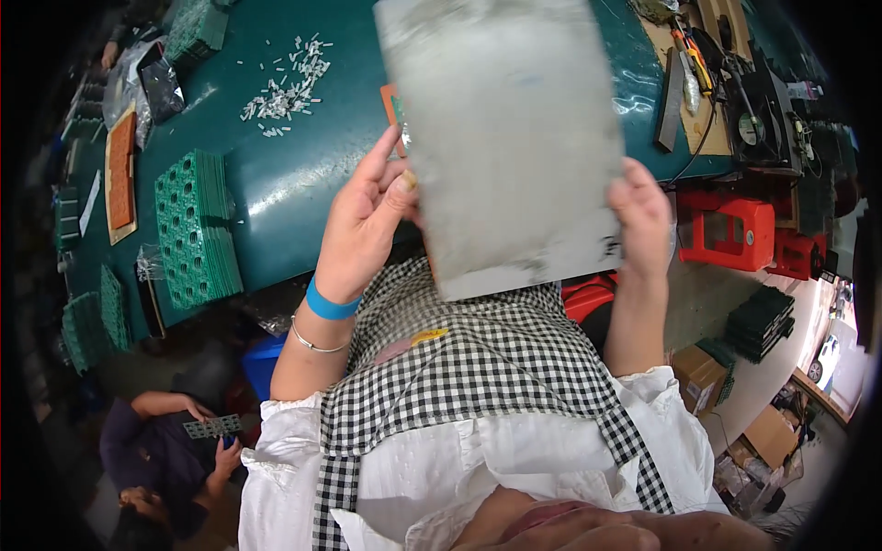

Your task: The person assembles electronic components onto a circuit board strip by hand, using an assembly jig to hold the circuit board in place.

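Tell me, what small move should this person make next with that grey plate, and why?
Probably ease the grey plate forward over the green tabletop: the left hand and right hand hold its opposite side edges, and in this view its near end overlaps the checked apron rather than the tabletop.

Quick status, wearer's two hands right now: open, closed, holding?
Left hand: closed, holding the grey panel by its left edge.
Right hand: closed, holding the same panel's right edge.
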A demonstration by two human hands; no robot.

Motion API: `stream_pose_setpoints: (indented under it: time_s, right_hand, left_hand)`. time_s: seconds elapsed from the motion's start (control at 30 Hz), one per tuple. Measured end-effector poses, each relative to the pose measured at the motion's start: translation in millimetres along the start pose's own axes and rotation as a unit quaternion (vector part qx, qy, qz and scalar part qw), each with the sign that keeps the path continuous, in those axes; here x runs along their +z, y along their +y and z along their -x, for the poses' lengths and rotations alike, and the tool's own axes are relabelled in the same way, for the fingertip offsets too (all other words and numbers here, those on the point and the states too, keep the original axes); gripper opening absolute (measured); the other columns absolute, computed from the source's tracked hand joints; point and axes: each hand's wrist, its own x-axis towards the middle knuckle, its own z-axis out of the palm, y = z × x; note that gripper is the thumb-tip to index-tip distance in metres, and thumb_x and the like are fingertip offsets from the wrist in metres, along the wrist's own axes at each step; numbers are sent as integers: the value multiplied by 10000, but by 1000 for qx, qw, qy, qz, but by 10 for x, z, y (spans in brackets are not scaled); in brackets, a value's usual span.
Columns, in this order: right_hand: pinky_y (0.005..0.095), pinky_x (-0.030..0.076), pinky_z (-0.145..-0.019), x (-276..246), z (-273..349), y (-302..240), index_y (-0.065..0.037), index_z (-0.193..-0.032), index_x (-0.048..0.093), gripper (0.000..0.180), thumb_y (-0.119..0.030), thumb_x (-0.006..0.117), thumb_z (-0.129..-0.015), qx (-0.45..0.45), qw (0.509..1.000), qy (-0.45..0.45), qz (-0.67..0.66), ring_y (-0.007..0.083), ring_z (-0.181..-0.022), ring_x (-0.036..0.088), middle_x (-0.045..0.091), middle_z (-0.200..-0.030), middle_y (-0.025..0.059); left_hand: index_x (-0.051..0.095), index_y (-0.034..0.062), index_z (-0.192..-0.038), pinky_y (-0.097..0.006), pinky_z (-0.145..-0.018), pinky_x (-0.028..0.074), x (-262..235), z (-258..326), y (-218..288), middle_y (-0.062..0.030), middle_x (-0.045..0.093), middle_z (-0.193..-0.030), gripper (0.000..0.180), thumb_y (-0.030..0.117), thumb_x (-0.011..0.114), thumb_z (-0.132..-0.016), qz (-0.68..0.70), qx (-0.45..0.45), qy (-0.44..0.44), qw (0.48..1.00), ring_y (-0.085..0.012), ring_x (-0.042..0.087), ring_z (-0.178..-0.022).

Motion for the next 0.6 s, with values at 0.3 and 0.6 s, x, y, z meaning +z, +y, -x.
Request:
stream_pose_setpoints:
  time_s: [0.3,0.6]
  right_hand:
    - [228,454,-540,133,-26,113,74,-1209,512,516,-168,711,-798,40,934,-34,353,54,-566,516,607,-719,32]
    - [306,440,-528,435,-192,146,-9,-1215,577,385,-133,624,-854,-144,870,24,471,218,-504,527,572,-634,154]
  left_hand:
    - [363,-82,-1366,-218,-439,441,-208,68,-109,-41,588,-699,584,88,636,-879,-189,-51,82,977,-56,526,-517]
    - [357,-58,-1382,-210,-405,412,-204,-40,-133,-14,540,-612,626,57,658,-845,-224,-34,70,971,-39,478,-469]
